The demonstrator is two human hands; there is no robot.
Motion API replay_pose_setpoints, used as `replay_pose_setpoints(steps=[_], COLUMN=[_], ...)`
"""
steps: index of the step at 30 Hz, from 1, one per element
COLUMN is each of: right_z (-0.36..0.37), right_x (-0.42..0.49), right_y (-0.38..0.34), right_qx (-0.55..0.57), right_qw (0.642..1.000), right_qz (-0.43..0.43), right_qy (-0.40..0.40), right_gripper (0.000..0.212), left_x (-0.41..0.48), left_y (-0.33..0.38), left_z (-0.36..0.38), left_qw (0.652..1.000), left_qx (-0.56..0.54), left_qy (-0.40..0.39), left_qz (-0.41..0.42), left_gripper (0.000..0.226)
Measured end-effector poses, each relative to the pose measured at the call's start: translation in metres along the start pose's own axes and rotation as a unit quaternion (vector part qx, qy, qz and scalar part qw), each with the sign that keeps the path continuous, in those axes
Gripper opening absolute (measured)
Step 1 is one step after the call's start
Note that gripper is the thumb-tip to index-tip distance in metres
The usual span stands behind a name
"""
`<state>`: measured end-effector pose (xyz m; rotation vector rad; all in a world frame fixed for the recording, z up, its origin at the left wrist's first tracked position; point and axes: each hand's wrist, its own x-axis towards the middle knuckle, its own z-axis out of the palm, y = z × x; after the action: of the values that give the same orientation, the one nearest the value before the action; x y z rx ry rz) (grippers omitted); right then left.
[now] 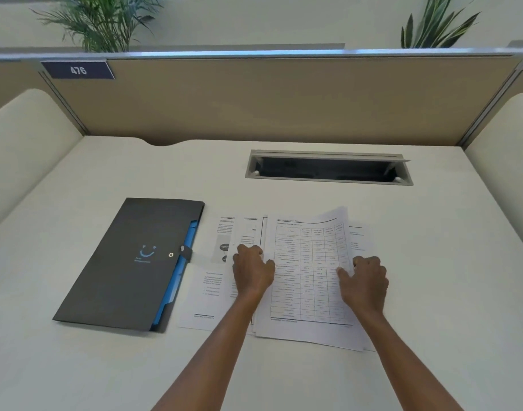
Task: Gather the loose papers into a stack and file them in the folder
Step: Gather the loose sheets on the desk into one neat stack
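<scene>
Both arms reach forward; left hand (252, 269) and right hand (364, 280) knuckles up, fingers curled, thumbs inward

A pale desk (76, 366) has a long cable slot (328, 170) at the far side, right of centre, with its grey lid tipped open. Behind stands a tan partition (269, 99) with a dark plate reading 476 (78, 70) far left, and leafy plants (106, 22) rise beyond it, one left and one right.

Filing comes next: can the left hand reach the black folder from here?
Probably yes. The folder lies flat just left of the papers, on the side of the left hand, nothing standing between them. That hand is busy gripping the papers' edge, though, and must let go first.
</scene>
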<state>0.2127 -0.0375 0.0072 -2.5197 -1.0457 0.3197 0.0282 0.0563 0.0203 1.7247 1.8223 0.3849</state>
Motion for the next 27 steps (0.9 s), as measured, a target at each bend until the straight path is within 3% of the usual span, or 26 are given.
replay_pose_setpoints(steps=[12,19,23,27], right_z=[0.001,-0.002,-0.002,-0.001], right_x=[0.003,0.004,0.003,0.004], right_y=[-0.013,-0.024,-0.026,-0.027], right_qx=[-0.067,-0.063,-0.049,-0.006], right_qw=[0.996,0.997,0.997,0.998], right_qz=[0.059,0.041,0.042,0.037], right_qy=[-0.009,-0.035,-0.038,-0.046], right_gripper=[0.029,0.026,0.026,0.026], left_x=[-0.002,0.006,0.014,0.017], left_y=[-0.005,-0.002,-0.001,-0.001], left_z=[0.005,0.002,0.0,0.003], left_qw=[0.993,0.998,0.988,0.985], left_qx=[0.106,-0.048,-0.14,-0.154], left_qy=[-0.019,-0.037,-0.038,-0.047], left_qz=[0.054,-0.009,-0.049,-0.058], left_gripper=[0.04,0.058,0.057,0.051])
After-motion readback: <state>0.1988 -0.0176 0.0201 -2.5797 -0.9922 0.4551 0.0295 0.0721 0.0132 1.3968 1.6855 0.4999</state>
